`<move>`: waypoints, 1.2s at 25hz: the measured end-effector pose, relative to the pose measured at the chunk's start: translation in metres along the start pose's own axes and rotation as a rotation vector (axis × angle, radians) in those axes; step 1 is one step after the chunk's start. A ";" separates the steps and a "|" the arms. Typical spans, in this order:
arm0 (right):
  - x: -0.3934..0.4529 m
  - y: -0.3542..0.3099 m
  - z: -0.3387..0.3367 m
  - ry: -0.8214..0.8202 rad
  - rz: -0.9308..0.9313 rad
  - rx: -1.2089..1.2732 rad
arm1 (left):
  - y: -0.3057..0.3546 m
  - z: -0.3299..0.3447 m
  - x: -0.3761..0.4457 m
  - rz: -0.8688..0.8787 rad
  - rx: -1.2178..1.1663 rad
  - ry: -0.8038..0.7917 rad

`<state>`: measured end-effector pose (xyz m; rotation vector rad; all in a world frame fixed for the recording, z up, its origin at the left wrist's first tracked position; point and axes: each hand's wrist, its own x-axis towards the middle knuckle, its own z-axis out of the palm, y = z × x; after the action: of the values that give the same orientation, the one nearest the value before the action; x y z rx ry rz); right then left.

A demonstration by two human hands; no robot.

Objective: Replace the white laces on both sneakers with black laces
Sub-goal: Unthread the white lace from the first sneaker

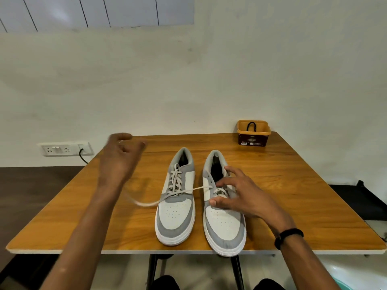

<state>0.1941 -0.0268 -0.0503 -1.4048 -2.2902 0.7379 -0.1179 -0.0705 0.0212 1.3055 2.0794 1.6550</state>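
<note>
Two grey-and-white sneakers stand side by side on the wooden table (303,206), toes toward me. The left sneaker (176,214) is fully laced in white. On the right sneaker (225,225) only the lowest eyelets hold lace. A white lace (188,190) runs from it leftward across the left sneaker, and its blurred loose end lies near my left forearm. My right hand (238,195) rests spread on the right sneaker's tongue, steadying it. My left hand (120,158) is raised and blurred, fingers loosely curled, with no lace visible in it. A black lace (251,124) pokes out of a tub at the back.
The yellow-rimmed brown tub (253,139) stands at the table's far right corner, by the wall. A wall socket (65,149) with a black cord is at the left. A black seat edge (362,197) shows to the right. The near table edge runs just below the sneakers' toes.
</note>
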 end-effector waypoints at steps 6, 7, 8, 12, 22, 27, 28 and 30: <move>0.000 -0.013 -0.008 0.084 0.022 0.007 | -0.004 0.097 -0.079 0.603 0.089 -0.456; 0.000 -0.012 -0.004 0.097 0.028 0.026 | -0.008 0.112 -0.088 0.624 0.087 -0.495; 0.000 -0.010 0.000 0.106 0.043 0.074 | -0.013 0.123 -0.094 0.623 0.086 -0.506; -0.011 0.002 0.003 0.189 0.139 0.541 | -0.027 0.130 -0.105 0.590 -0.011 -0.453; -0.002 0.004 0.034 0.366 -0.086 0.065 | -0.029 0.125 -0.111 0.582 -0.067 -0.319; 0.000 0.016 0.059 0.578 -0.124 0.397 | -0.025 0.137 -0.103 0.522 -0.023 -0.312; 0.005 0.016 0.060 0.588 -0.114 0.434 | -0.023 0.143 -0.098 0.504 0.027 -0.305; 0.024 0.018 0.059 0.615 -0.108 0.411 | -0.016 0.157 -0.082 0.472 0.132 -0.299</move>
<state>0.1639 -0.0133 -0.1072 -1.1073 -1.6154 0.5908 0.0193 -0.0192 -0.0790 2.0699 1.8220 1.3689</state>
